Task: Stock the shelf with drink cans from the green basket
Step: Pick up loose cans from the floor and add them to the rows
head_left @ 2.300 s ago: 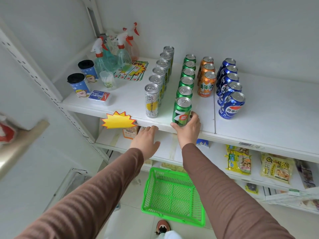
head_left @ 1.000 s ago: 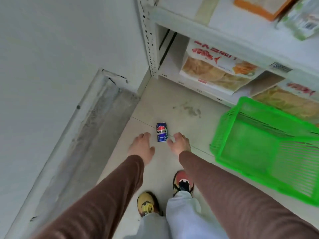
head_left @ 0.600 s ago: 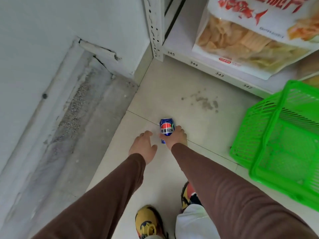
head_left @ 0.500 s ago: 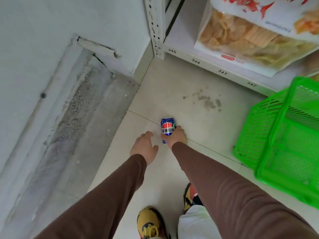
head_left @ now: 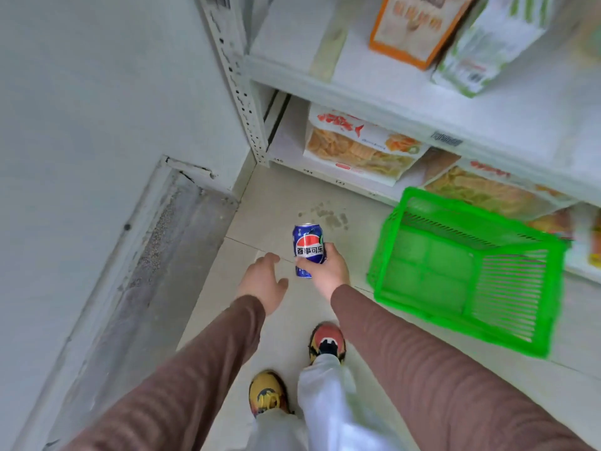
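Observation:
My right hand (head_left: pixel 328 271) grips a blue Pepsi can (head_left: pixel 308 245) upright, lifted off the floor tiles. Just left of the can, my left hand (head_left: pixel 263 283) hangs with relaxed fingers and holds nothing. The green basket (head_left: pixel 468 271) stands on the floor to the right of the can; no cans show inside it. The white shelf unit (head_left: pixel 374 92) rises at the top right, and only its lower boards are in view.
Snack bags (head_left: pixel 357 148) lie on the bottom shelf board, with boxed packs (head_left: pixel 419 27) on the board above. A perforated shelf post (head_left: pixel 237 79) stands at the corner. The wall and a grey skirting (head_left: pixel 130 255) run along the left. My shoes (head_left: pixel 327 341) are below.
My right hand closed round the Pepsi can on the floor and lifted it up. The view rose, so more of the shelf boards and the basket shows.

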Available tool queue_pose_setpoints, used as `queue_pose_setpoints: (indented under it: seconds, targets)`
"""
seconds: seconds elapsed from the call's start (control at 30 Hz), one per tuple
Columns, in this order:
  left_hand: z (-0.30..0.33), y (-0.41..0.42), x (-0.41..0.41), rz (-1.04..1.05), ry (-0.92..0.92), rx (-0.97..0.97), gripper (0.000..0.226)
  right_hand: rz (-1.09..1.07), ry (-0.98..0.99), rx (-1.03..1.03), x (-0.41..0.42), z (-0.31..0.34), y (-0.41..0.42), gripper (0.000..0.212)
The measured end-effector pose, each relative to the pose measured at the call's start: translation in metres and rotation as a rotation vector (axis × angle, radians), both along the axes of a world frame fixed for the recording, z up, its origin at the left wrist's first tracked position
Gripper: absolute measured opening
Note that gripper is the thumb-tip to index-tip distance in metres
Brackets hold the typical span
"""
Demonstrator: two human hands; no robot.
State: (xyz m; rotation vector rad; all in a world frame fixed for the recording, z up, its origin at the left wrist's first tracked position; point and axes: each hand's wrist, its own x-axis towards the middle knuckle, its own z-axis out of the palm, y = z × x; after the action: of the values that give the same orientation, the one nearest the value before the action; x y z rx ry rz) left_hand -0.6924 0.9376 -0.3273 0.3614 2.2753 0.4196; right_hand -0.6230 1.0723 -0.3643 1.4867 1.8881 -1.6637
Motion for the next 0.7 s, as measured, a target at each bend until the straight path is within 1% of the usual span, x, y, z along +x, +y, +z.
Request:
queue_pose_setpoints:
  seconds: [0.13,0.33,0.43,0.57,0.7]
  targets:
    - [0.124,0.025,0.005,-0.079,0.038,0.083,0.051,-0.135,0.09,0.048,0.02,0.132,0.018,0.042]
    - [0.312,0.061,0.031,-0.248,0.159,0.202,0.048,-0.296,0.257,0.101,0.063,0.328,0.042,0.043]
    - [0.398,0.083,0.043,-0.32,0.231,0.277,0.049,-0.359,0.35,0.16,0.086,0.415,0.055,0.042]
    - [0.492,0.116,0.066,-0.392,0.311,0.388,0.049,-0.397,0.45,0.255,0.123,0.504,0.077,0.047]
    - [0.547,0.15,0.096,-0.491,0.403,0.464,0.05,-0.409,0.519,0.336,0.162,0.556,0.104,0.051]
